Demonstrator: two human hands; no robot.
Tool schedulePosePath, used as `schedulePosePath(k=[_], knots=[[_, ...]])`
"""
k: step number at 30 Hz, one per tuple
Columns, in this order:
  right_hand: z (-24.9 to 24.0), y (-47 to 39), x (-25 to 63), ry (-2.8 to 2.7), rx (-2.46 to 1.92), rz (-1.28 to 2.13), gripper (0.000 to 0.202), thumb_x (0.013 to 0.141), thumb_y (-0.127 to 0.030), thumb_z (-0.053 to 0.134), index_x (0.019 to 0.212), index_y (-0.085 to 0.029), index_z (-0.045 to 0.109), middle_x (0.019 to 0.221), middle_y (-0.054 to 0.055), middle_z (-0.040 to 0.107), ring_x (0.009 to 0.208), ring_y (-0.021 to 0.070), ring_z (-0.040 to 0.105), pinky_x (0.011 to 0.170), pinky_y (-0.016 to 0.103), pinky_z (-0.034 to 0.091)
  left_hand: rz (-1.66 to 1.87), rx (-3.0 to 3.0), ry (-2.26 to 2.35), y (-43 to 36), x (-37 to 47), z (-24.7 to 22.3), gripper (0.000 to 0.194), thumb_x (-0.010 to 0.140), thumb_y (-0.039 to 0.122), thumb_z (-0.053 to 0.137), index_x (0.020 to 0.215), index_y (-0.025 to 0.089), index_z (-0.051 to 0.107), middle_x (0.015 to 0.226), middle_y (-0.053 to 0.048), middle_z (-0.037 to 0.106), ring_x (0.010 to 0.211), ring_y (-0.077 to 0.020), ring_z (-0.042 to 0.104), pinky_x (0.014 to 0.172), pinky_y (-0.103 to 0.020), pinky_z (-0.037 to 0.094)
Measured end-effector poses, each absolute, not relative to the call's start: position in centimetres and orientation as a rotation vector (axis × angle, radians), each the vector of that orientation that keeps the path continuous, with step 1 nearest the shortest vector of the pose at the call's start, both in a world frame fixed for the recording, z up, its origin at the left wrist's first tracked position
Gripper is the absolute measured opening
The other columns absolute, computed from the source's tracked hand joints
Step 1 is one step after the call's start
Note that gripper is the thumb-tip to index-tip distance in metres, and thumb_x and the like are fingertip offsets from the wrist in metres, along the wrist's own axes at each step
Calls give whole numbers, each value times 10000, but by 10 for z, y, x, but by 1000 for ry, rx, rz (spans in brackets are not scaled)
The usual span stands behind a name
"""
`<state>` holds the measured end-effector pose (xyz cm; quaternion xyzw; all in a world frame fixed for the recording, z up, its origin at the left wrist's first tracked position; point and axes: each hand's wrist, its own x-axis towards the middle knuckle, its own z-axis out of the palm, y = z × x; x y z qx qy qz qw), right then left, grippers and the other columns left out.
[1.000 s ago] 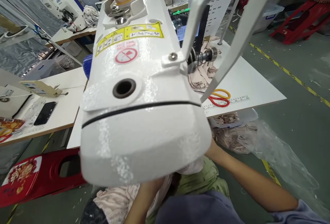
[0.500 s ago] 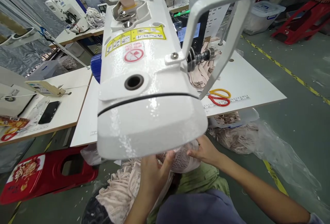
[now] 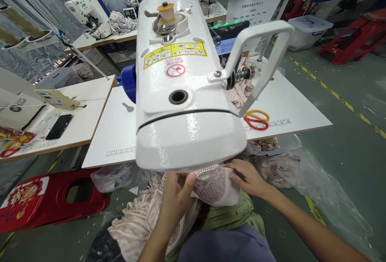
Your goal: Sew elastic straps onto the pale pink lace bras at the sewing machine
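Between my two hands, below the front end of a white sewing machine (image 3: 193, 141), is a pale pink lace bra (image 3: 214, 187). A rounded lace cup shows, with a dotted trim along its upper edge. My left hand (image 3: 177, 193) pinches its left side, thumb on top and fingertips partly hidden behind the fabric. At the cup's right edge, my right hand (image 3: 249, 177) grips with thumb and fingers. The machine head hides its needle area. More pale pink lace garments (image 3: 135, 226) lie heaped beside my left forearm, over my lap and a dark bag.
Scissors (image 3: 256, 119) with red and yellow handles lie on the white tabletop (image 3: 301, 101), right of the machine. A red stool (image 3: 57, 201) stands at left. Plastic bags and a clear bin (image 3: 289, 145) of fabric pieces are at right. A person (image 3: 116, 1) sits at the back left.
The view has shifted, so the machine appears farther right. More of the lace cup shows below the machine, still held by both hands.
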<state>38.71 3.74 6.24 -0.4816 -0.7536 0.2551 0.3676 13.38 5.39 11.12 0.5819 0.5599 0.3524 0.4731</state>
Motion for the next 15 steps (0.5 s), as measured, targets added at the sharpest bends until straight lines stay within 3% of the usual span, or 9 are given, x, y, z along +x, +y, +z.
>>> schedulePosePath(k=[5, 8, 10, 13, 15], knots=[[83, 20, 375, -1898, -1174, 799, 607, 1024, -581, 265, 637, -204, 540, 547, 1, 517, 521, 135, 478, 535, 260, 356, 696, 1257, 1166, 65, 131, 119, 469, 891, 608, 547, 1061, 194, 685, 959, -92, 713, 1027, -279, 645, 890, -389, 508], [90, 2, 361, -2188, -814, 1175, 551, 1038, -505, 332, 670, -195, 598, 580, -10, 569, 539, 112, 495, 542, 240, 343, 327, 1104, 763, 56, 135, 124, 497, 844, 644, 612, 919, 170, 741, 780, -76, 721, 835, -257, 687, 761, -339, 526], [88, -6, 357, -2307, -678, 1440, 501, 1027, -495, 378, 722, -197, 642, 634, -13, 611, 559, 104, 511, 538, 226, 342, 215, 974, 562, 51, 133, 127, 465, 827, 604, 674, 826, 145, 748, 670, -62, 700, 633, -192, 659, 630, -282, 511], [77, -7, 369, -2161, -1128, 1426, 592, 1015, -577, 302, 699, -189, 619, 639, 12, 599, 568, 127, 516, 538, 233, 369, 633, 811, 751, 64, 108, 133, 336, 835, 457, 741, 718, 144, 704, 646, -28, 686, 536, -109, 592, 545, -208, 479], [72, -2, 385, -2025, -1412, 1266, 621, 998, -628, 264, 704, -193, 597, 683, 45, 610, 638, 164, 554, 596, 259, 427, 1114, 649, 946, 86, 78, 140, 322, 896, 334, 689, 641, 171, 578, 538, 50, 569, 521, -88, 553, 639, -235, 522]])
